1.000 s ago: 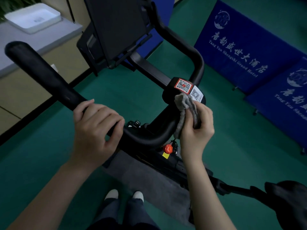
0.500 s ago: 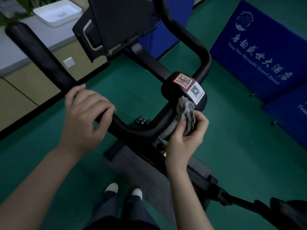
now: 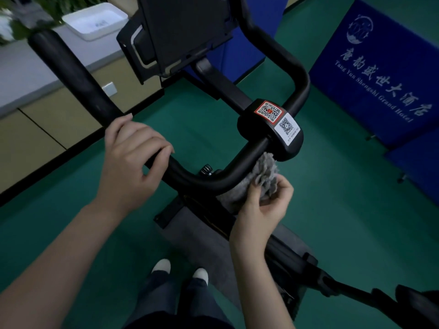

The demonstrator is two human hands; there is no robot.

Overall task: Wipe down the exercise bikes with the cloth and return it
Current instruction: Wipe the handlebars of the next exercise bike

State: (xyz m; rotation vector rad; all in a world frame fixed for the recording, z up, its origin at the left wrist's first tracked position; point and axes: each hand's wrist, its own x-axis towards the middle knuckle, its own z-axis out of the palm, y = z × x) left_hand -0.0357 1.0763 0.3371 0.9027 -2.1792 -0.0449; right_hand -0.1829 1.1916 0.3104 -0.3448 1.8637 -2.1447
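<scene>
Cloth [image 3: 264, 179], grey and crumpled, sits right of the frame's middle, bunched against the lower curve of the black handlebar [image 3: 204, 181] just below the bike's centre hub [image 3: 270, 124]. The right hand [image 3: 263, 207] holds it, with thumb and fingers [image 3: 283, 189] curled round the bundle and pressing it to the bar. A tail of the cloth hangs down behind the bar.

The left hand [image 3: 133, 157], left of centre, grips the handlebar where its long left arm runs toward the upper left; its fingers [image 3: 152, 143] wrap over the top of the tube and the thumb hangs below it.

The hub carries two stickers side by side, a red-bordered QR sticker [image 3: 269, 111] and a white QR sticker [image 3: 288, 128]. Above it, at the top centre, stands the bike's dark console [image 3: 185, 32], seen from behind.

At the upper left a pale desk [image 3: 28, 67] carries a white tray [image 3: 95, 21], with what looks like a leafy plant [image 3: 21, 22] beside it, too blurred to be sure. A blue banner [image 3: 384, 74] with white lettering leans at the upper right.

The bike stands on a grey mat [image 3: 206, 236] laid on the green floor [image 3: 356, 210]. Two white shoe tips [image 3: 161, 265] show at the bottom centre, just beside the mat's edge, and the black saddle [image 3: 418, 302] fills the lower right corner.
</scene>
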